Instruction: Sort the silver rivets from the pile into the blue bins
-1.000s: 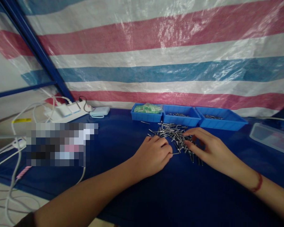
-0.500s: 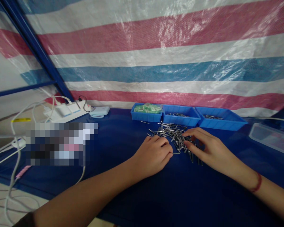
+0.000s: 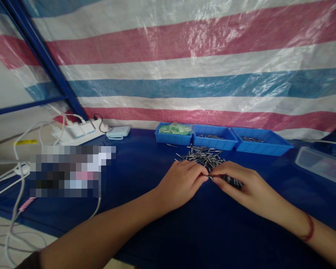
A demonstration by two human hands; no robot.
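A pile of thin, shiny metal pins lies on the dark blue table, just beyond my hands. My left hand is closed, its thumb and index finger pinching a thin metal pin. My right hand meets it from the right, thumb and fingertip closed on the same small spot. Only a little metal shows between the fingertips, so whether it is one piece or two is hidden. More pins lie under my right hand.
Behind the pile stand three blue bins: one with green-and-white packets, a middle bin and a right bin, both with metal pins. A clear plastic box sits right. A white power strip, cables and a light-blue case are left.
My right hand has moved left and down from the pile to my left hand's fingertips. My left hand has turned slightly, and the pin it held out is now between both hands.
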